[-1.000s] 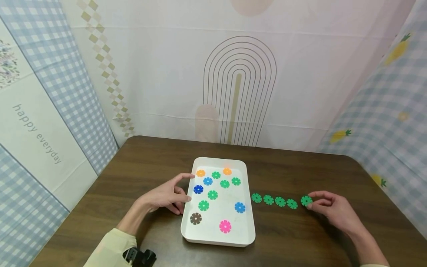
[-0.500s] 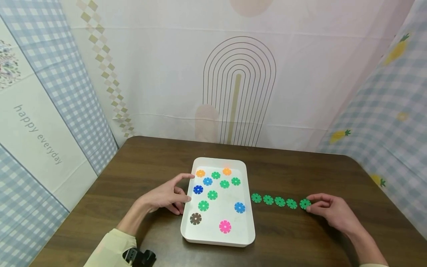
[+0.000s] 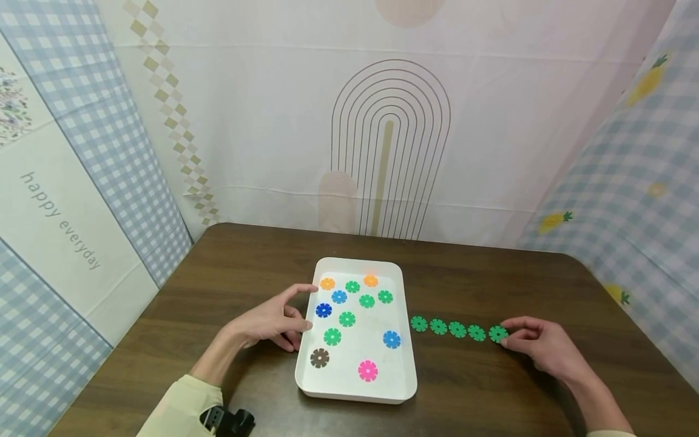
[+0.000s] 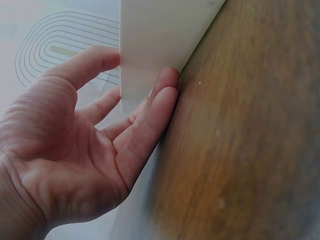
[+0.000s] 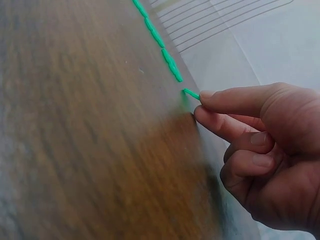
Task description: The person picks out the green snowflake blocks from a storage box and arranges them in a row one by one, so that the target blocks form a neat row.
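A white tray [image 3: 377, 389] holds several notched discs: green, blue, orange, brown [image 3: 320, 358] and pink [image 3: 368, 371]. My left hand [image 3: 267, 318] touches its left side, thumb and index fingertip apart at the rim; the left wrist view shows other fingers of that hand [image 4: 75, 135] against the outer wall [image 4: 155, 35]. Right of the tray, green discs [image 3: 457, 329] lie in a row. At the row's right end my right hand [image 3: 551, 349] pinches another green disc [image 3: 498, 334]. In the right wrist view this disc [image 5: 192, 94] is tilted, a small gap from the row [image 5: 171, 65].
The brown wooden table [image 3: 464, 400] runs back to a patterned cloth [image 3: 262, 121]. Blue checked cloths hang at left [image 3: 104, 91] and right [image 3: 617, 182]. A black device [image 3: 232, 421] is on the left wrist, beside a pale sleeve [image 3: 185, 403].
My right hand has brought its green disc slightly left and towards the near side, closer to the row's end. The left hand and tray have kept their places.
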`<state>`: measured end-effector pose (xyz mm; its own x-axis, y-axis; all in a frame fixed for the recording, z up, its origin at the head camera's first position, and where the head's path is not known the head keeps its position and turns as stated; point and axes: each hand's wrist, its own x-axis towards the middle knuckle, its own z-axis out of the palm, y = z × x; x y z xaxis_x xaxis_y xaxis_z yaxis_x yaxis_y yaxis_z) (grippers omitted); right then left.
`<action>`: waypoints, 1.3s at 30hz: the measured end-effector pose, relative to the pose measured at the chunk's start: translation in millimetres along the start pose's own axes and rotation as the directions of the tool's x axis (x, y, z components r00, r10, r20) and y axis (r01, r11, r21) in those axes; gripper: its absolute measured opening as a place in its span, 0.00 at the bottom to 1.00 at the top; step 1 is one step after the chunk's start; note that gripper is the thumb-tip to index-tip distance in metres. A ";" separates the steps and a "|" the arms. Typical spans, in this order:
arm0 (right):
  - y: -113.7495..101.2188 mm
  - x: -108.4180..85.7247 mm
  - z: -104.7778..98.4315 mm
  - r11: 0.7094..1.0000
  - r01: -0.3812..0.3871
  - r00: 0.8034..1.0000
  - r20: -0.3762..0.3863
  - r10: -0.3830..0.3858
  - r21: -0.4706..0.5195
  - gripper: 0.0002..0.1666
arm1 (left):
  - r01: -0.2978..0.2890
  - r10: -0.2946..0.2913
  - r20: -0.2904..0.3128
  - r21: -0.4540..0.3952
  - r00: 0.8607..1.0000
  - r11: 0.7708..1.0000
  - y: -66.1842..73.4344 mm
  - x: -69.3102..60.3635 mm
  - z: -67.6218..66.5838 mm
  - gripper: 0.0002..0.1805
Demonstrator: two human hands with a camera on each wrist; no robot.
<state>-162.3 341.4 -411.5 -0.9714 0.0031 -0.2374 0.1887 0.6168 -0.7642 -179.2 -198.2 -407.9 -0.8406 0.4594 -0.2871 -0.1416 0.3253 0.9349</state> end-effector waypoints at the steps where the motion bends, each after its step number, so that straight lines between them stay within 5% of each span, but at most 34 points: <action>1: 0.3 0.0 0.0 1.000 -0.001 1.000 -0.003 0.001 -0.002 0.29 | 0.000 0.000 0.000 0.002 1.000 1.000 0.0 0.1 0.0 0.44; 11: -5.0 -3.5 -6.6 0.998 0.013 1.000 -0.025 -0.015 -0.058 0.31 | 0.007 -0.007 -0.001 0.002 1.000 1.000 -0.1 0.4 -0.4 0.45; 19: -48.4 -10.2 -7.4 0.980 0.134 0.988 -0.058 -0.144 -0.144 0.31 | 0.007 -0.007 -0.002 0.002 1.000 1.000 -0.7 1.7 -0.1 0.45; 29: -109.0 -8.0 34.6 0.937 0.345 0.938 0.013 -0.345 -0.058 0.23 | -0.005 0.005 0.004 -0.003 1.000 1.000 -0.7 2.1 0.6 0.44; 39: -153.1 -0.6 93.1 0.918 0.395 0.906 0.152 -0.396 0.037 0.20 | 0.000 0.000 -0.004 -0.010 1.000 1.000 -0.6 0.8 0.3 0.44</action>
<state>-177.2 173.7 -350.2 -0.9326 -0.3608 -0.0037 -0.2051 0.5385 -0.8173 -179.6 -197.8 -408.8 -0.8425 0.4561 -0.2868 -0.1472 0.3172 0.9369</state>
